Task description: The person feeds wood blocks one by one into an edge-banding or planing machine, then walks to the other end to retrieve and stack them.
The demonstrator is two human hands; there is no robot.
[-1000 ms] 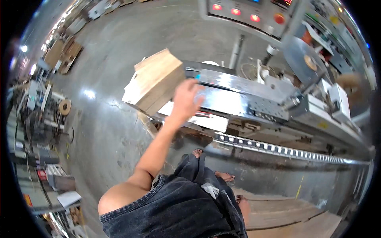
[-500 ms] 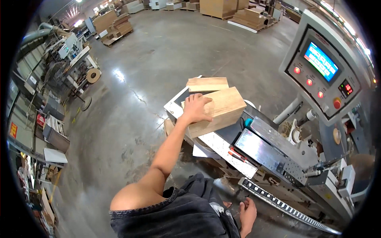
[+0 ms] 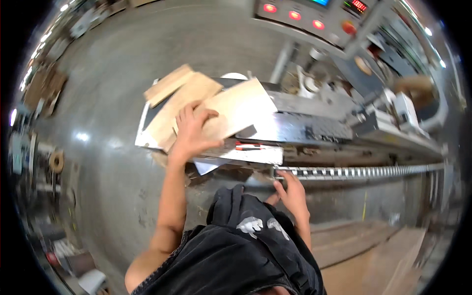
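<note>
Since the frame half a second earlier, the board (image 3: 246, 105) under the left hand (image 3: 191, 132) has shifted rightward off the wood beside it, and the right hand (image 3: 294, 197) has come up from low beside the body. That board now lies askew at the left end of the worktop (image 3: 271, 87), its right end overhanging the metal plate (image 3: 305, 129). Left of it, a second board (image 3: 194, 91) is partly covered, with a third board (image 3: 167, 86) along its far side.

Left hand: laid over the near left part of the first board, fingers bent on its upper face, thumb toward the near edge. Contact appears to serve for steadying or guiding; whether the thumb closes beneath the edge cannot be told. Right hand: empty, fingers loosely parted, tips just beside the left end of the roller rail (image 3: 344, 172); actual touch cannot be confirmed.

Placement appears deliberate: wood kept at the worktop's end falls within easy reach of the left arm, while a red tool (image 3: 248, 146) sits on the white ledge (image 3: 265, 156), off the plate. The panel (image 3: 305, 22) stands beyond, its lit buttons apart from the boards.
</note>
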